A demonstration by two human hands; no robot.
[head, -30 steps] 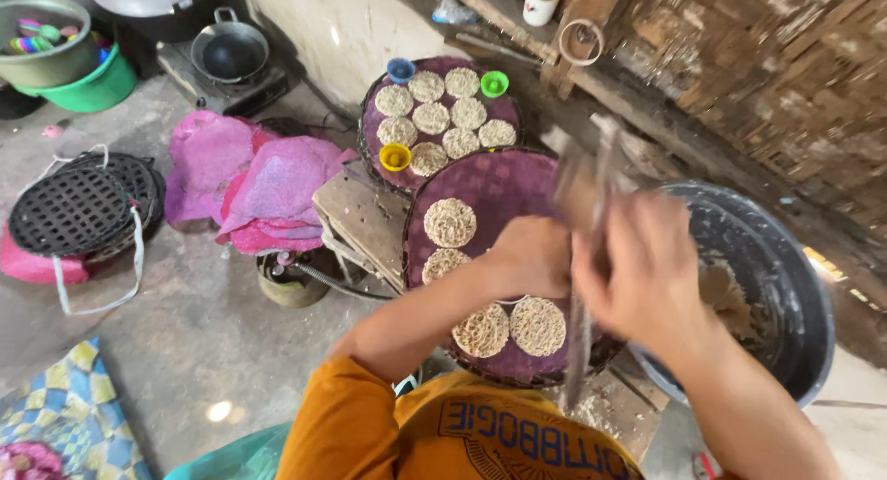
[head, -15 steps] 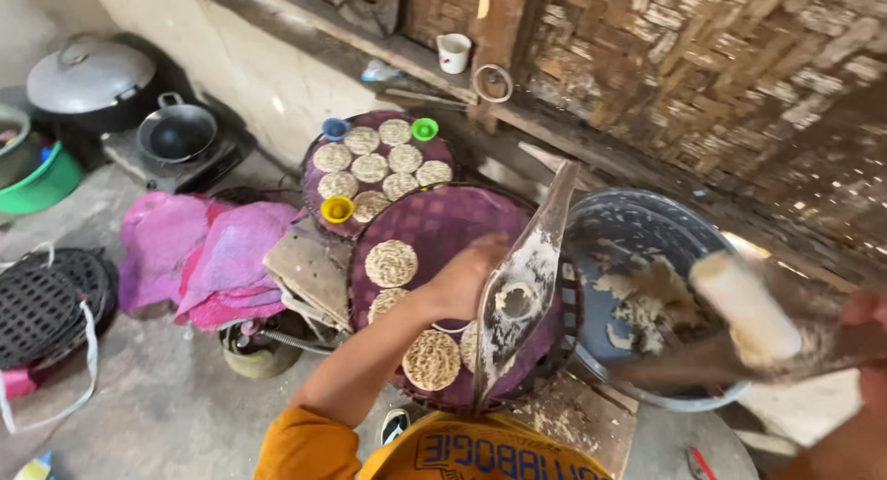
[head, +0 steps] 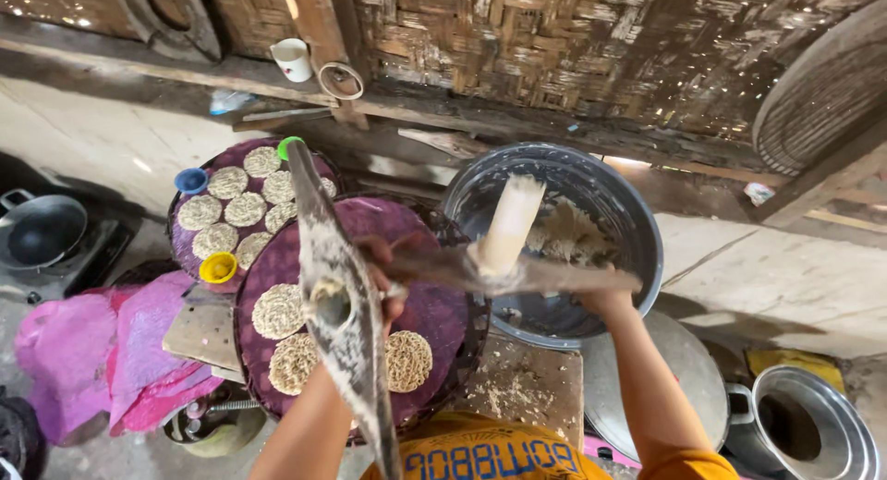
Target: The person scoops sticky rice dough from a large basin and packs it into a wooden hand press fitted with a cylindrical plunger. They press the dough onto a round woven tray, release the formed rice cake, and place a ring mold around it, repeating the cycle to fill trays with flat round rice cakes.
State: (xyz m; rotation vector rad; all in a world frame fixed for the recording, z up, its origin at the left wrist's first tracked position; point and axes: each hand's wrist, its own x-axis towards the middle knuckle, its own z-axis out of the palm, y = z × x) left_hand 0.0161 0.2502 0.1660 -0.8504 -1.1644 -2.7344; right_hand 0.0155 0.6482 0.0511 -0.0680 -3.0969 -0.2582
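My left hand (head: 383, 279) grips a long flour-dusted wooden press arm (head: 344, 332) with a round hole in it, held over a purple woven tray (head: 434, 309). Three round noodle nests (head: 407, 360) lie on that tray. My right hand (head: 605, 300) holds the other wooden arm (head: 554, 277), which carries a pale cylindrical plunger (head: 508, 223). That arm is swung open over a large metal basin (head: 637, 230) with pale dough (head: 573, 235) inside. A second purple tray (head: 185, 258) behind holds several nests.
Small blue (head: 191, 180), yellow (head: 218, 267) and green (head: 288, 145) cups sit on the far tray. Pink cloths (head: 111, 337) lie at left, near a black wok (head: 42, 230). A steel pot (head: 813, 429) and a lid (head: 684, 374) stand at lower right. Behind is a woven bamboo wall with a white cup (head: 294, 60).
My hands were together over the front tray. The press has swung open since: my right hand moved its plunger arm right over the basin, and the view shifted right.
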